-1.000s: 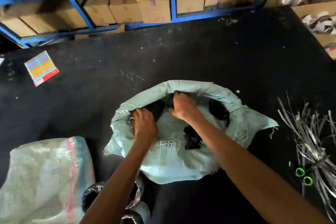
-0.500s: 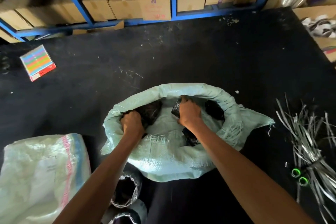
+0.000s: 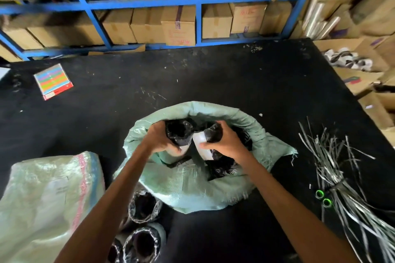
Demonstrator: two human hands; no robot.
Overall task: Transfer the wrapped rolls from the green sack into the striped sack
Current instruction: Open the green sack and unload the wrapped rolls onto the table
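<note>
Right now my left hand (image 3: 159,142) curls around one wrapped roll (image 3: 178,134) and my right hand (image 3: 224,145) around a second roll (image 3: 211,134), both at the mouth of the green sack (image 3: 213,110). Whatever lies deeper inside is too dark to make out. Left of my left hand lies the striped sack (image 3: 53,188), cut off by the frame. My forearm half hides the loose rolls (image 3: 143,209) beneath it.

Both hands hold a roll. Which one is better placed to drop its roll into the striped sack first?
Likely the left hand. It grips a wrapped roll above the green sack, and the striped sack lies on its side; the right hand, holding a second roll, would have to cross over.
</note>
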